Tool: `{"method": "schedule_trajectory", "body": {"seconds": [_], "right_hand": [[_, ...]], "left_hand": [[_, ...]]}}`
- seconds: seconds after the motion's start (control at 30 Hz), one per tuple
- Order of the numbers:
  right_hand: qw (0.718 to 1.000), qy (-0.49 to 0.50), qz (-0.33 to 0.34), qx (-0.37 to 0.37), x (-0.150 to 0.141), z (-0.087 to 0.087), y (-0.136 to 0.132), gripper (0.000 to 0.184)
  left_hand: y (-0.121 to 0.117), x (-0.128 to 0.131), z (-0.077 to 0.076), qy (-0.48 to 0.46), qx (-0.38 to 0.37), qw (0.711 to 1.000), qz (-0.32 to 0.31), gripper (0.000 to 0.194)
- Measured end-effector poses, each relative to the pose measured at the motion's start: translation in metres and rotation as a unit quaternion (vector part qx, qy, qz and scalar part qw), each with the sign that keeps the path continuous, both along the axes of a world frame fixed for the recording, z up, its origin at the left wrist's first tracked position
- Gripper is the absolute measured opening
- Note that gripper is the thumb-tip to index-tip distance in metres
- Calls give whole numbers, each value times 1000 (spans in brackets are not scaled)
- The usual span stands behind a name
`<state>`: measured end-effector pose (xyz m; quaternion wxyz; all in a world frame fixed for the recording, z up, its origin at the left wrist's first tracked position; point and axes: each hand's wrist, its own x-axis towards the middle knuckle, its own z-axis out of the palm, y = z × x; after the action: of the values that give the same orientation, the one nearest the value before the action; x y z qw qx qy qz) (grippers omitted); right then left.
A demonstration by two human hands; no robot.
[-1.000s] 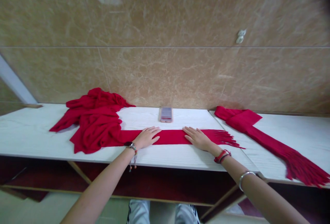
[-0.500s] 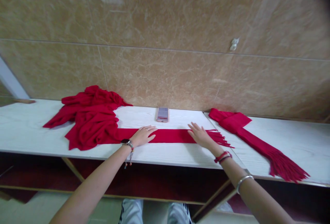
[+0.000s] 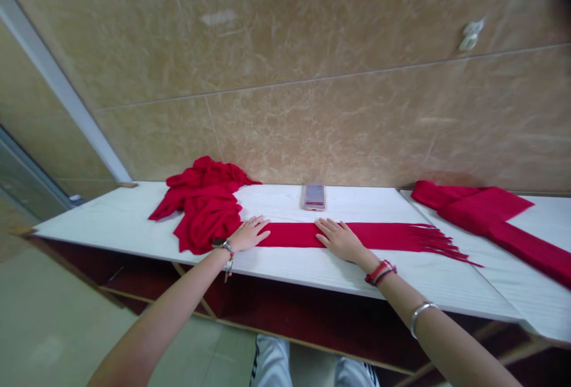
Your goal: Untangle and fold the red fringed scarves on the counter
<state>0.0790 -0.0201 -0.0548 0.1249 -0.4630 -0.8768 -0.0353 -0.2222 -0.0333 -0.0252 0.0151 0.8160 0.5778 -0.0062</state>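
A red fringed scarf point(image 3: 292, 235) lies in a flat strip along the white countertop point(image 3: 285, 262). Its left end runs into a crumpled heap of red cloth point(image 3: 203, 203), and its fringe spreads out to the right. My left hand point(image 3: 248, 233) rests flat on the strip beside the heap, fingers extended. Farther right, my right hand point(image 3: 341, 239) also lies on the strip, palm down with the fingers stretched out. Neither hand grips the cloth.
A phone point(image 3: 314, 197) lies behind the strip, near the tiled wall point(image 3: 312, 131). On the right, a second red scarf point(image 3: 486, 214) lies folded across itself. Open shelves point(image 3: 303, 310) are below the counter's front edge. A small white fixture point(image 3: 471, 35) is on the wall.
The view has swung left, so the counter's left end now shows. My right hand has moved left along the strip, away from the fringe. My left hand stays near the heap.
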Motion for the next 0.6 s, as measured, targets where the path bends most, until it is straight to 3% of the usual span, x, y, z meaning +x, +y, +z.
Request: {"method": "schedule_trajectory", "body": {"seconds": [0.17,0.4,0.6], "right_hand": [[1000,-7,3,11,-2,-3,0,48],[1000,-5,-13,14,-1,-3,-2,48],[1000,20,-15,-7,0,0,-2,48]], "left_hand": [[-5,5,-2,15,16,999,29,49],[-6,67,1,-31,39,995,-92,48],[-5,71,-4,-25,17,994,-106,47]]}}
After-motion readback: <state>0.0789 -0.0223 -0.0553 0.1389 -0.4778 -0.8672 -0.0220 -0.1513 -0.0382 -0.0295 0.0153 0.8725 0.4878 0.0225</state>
